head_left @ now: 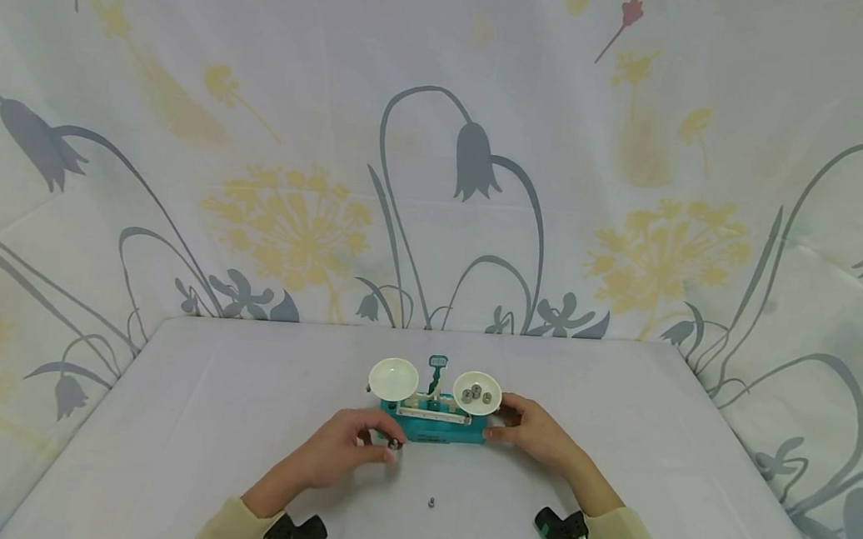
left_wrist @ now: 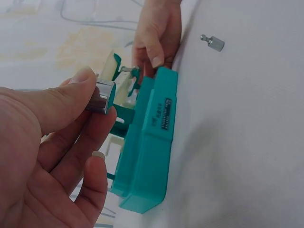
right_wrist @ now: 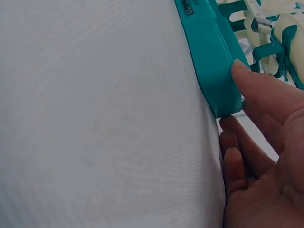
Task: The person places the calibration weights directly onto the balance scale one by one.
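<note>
A teal balance scale (head_left: 435, 431) with two cream pans stands on the white table. Between thumb and fingertips, my left hand (head_left: 340, 448) pinches a shiny metal cylindrical weight (left_wrist: 99, 97) in front of the scale's left end. My right hand (head_left: 536, 434) holds the right end of the base, its thumb on the base's edge and its other fingers around the end. Several metal weights (head_left: 476, 392) lie in the right pan (head_left: 496, 395); nothing shows in the left pan (head_left: 394, 380).
A small knobbed metal weight (head_left: 431, 502) lies on its side on the table in front of the scale. Behind the table (head_left: 245, 357) hangs a flower-patterned cloth (head_left: 433, 245). Dark devices (head_left: 298, 535) are worn at both wrists.
</note>
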{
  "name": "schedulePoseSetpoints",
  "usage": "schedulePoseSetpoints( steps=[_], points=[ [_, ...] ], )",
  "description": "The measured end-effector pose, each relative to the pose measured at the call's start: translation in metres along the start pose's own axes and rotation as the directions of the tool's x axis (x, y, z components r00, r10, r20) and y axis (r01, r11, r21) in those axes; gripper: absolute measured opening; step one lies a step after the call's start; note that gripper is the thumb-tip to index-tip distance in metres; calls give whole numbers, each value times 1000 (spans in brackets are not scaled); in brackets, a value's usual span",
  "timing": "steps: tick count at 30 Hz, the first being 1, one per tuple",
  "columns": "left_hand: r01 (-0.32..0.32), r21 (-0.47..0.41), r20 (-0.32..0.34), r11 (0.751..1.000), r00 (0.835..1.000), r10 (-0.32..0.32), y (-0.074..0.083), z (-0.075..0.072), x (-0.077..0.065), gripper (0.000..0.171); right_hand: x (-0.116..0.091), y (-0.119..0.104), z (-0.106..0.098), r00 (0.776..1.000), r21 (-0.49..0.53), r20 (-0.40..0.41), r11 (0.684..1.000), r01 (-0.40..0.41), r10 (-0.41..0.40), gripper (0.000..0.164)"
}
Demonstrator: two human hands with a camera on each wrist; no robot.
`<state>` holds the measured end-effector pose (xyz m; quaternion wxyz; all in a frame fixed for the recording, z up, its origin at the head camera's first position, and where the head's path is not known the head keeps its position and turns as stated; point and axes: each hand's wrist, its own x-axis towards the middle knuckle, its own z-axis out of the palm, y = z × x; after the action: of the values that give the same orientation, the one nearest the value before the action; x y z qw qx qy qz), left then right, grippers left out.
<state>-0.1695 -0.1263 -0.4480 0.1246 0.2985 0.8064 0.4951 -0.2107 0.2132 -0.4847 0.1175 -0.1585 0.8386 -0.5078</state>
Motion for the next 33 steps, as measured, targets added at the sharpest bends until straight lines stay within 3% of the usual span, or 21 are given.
schedulePoseSetpoints(
  steps=[16,33],
  points=[
    [-17,36,-56,999,998,19,12,-16,1,18,-2,-2,0,1000,51,6,999,-2,1,63],
    [-67,60,-107,996,992,73,19,-32,1,17,-3,-4,1,1000,36,-3,999,-16,16,62]
  ],
)
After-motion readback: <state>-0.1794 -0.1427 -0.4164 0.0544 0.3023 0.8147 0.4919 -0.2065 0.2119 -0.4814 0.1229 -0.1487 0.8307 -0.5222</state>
